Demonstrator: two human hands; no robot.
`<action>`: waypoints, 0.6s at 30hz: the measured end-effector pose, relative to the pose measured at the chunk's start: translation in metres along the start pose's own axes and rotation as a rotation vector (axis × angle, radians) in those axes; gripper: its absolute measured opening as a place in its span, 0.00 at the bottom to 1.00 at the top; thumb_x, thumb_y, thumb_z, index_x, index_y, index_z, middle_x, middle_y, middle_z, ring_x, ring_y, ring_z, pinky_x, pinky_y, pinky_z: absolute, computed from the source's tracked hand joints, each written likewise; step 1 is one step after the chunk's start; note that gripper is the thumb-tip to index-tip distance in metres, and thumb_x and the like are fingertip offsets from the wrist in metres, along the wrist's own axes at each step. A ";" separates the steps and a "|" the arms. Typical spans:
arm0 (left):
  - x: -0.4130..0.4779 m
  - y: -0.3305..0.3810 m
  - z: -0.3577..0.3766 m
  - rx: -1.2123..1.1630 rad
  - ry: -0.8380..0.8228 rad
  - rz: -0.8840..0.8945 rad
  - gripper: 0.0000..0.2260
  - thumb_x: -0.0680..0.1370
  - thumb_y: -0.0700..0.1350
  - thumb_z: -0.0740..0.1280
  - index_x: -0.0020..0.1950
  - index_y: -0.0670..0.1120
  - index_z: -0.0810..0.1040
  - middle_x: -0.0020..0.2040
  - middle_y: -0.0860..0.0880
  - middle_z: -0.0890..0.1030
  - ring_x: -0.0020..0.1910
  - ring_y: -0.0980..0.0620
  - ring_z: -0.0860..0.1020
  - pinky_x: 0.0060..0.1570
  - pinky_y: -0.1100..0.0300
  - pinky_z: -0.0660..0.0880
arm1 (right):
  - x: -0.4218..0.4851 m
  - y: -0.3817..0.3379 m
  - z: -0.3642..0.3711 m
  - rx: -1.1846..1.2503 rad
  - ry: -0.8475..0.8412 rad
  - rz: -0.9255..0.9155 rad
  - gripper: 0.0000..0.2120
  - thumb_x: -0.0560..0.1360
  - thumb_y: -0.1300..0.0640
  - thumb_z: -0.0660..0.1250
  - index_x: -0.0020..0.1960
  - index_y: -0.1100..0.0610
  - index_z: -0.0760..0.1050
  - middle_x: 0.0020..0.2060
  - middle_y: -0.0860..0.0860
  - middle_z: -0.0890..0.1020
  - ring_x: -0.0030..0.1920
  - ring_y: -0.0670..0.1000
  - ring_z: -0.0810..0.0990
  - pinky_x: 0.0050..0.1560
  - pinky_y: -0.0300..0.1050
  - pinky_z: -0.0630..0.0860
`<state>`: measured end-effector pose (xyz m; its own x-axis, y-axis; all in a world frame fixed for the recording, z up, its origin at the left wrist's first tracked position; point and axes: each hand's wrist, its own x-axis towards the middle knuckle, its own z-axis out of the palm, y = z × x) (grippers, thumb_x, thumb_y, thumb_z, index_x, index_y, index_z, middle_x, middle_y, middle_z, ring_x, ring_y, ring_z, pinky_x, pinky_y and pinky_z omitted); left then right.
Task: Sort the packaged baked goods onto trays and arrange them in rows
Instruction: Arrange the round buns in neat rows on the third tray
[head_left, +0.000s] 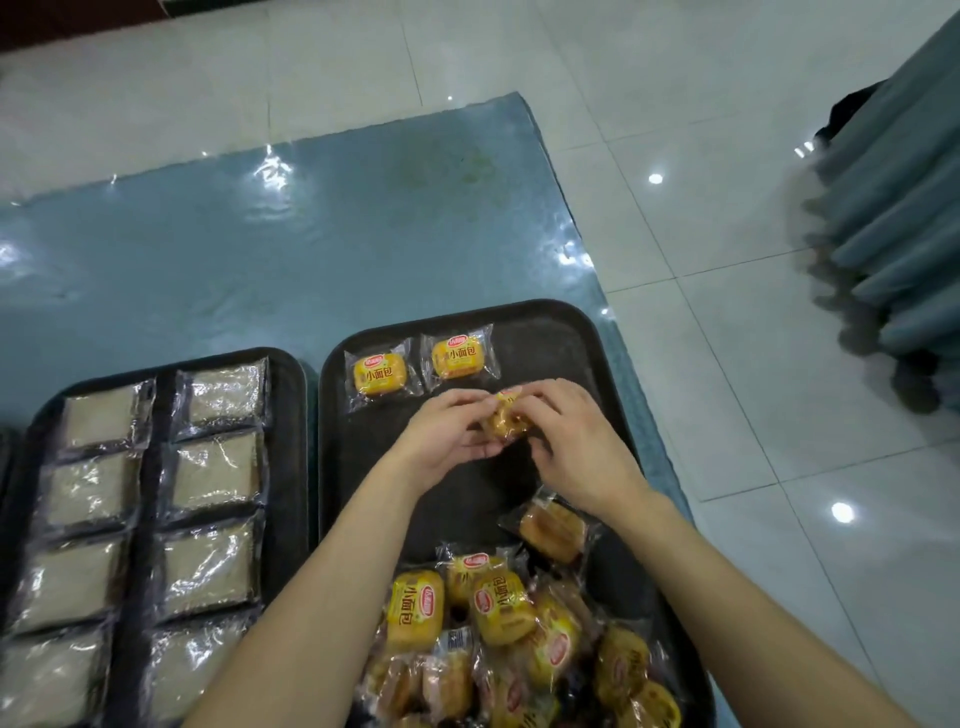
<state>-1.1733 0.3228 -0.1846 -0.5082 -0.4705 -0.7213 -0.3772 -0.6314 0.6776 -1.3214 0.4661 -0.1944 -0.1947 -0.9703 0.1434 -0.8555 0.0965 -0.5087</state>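
While your left hand (447, 431) and right hand (566, 441) pinch one bun (503, 415) over the right tray (587, 343), two buns (379, 373) start a row; the pile (509, 634) remains unsorted.

Clear glossy plastic wrappers (382, 375) crinkle around the buns. The dark tray (561, 338) looks matt. A shiny film covers the table (311, 234).
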 end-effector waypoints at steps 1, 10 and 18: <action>0.003 -0.003 -0.003 -0.022 0.032 0.035 0.15 0.85 0.44 0.72 0.72 0.46 0.79 0.59 0.41 0.88 0.55 0.42 0.89 0.54 0.49 0.87 | -0.003 0.002 0.001 0.033 0.020 0.030 0.22 0.75 0.67 0.73 0.67 0.52 0.80 0.68 0.46 0.77 0.70 0.47 0.74 0.78 0.49 0.71; 0.012 -0.003 -0.018 0.251 -0.057 0.125 0.17 0.83 0.39 0.74 0.70 0.48 0.78 0.66 0.47 0.85 0.61 0.50 0.87 0.61 0.48 0.85 | 0.009 0.019 0.013 0.986 0.027 0.926 0.17 0.83 0.46 0.72 0.67 0.55 0.81 0.57 0.52 0.88 0.53 0.50 0.90 0.58 0.55 0.87; 0.023 0.002 -0.015 0.427 -0.043 0.208 0.11 0.82 0.43 0.76 0.64 0.52 0.83 0.62 0.53 0.87 0.61 0.52 0.86 0.60 0.49 0.85 | 0.017 0.034 0.013 0.948 -0.030 0.910 0.14 0.76 0.41 0.80 0.54 0.49 0.87 0.49 0.47 0.90 0.50 0.49 0.90 0.52 0.49 0.88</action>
<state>-1.1740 0.3017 -0.2022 -0.6349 -0.5282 -0.5638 -0.5443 -0.2122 0.8116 -1.3479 0.4500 -0.2205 -0.4979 -0.6469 -0.5775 0.2444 0.5343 -0.8092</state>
